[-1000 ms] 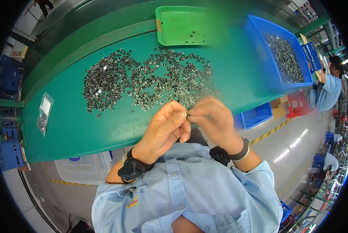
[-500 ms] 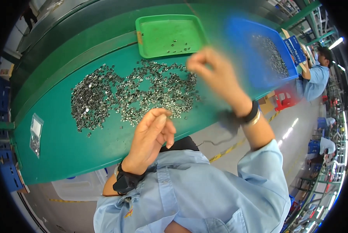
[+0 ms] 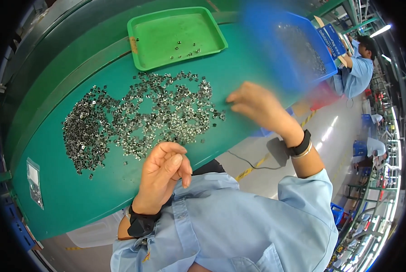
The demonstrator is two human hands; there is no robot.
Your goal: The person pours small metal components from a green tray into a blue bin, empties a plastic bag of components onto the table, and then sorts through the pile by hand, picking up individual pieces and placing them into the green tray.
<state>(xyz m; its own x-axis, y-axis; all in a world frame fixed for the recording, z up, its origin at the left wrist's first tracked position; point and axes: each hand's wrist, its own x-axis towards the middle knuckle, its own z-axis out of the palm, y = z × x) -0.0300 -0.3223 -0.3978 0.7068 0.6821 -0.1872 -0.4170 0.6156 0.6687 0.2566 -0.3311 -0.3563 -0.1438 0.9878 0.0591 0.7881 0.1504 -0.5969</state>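
Observation:
Small dark and silvery metal pieces (image 3: 166, 106) lie spread over the green tabletop, with a denser heap (image 3: 85, 131) on the left. My left hand (image 3: 162, 174) hovers at the near edge of the spread. Its fingers are curled in with the thumb against them, and whatever they may hold is hidden. Just right of the pieces is my right hand (image 3: 259, 106), above the table and slightly blurred. Its fingers are bent, the tips a little apart from the thumb, and I make out nothing between them.
A shallow green tray (image 3: 144, 60) with several small pieces stands behind the spread. To its right is a blue bin (image 3: 298, 84) holding many pieces, partly blurred. A clear plastic bag (image 3: 34, 183) lies at the left. Another person (image 3: 359, 70) is beyond the bin.
My right hand has come lower, toward the table, and its thumb and fingers have parted slightly. The left hand keeps its curled shape. The whole view has shifted a little.

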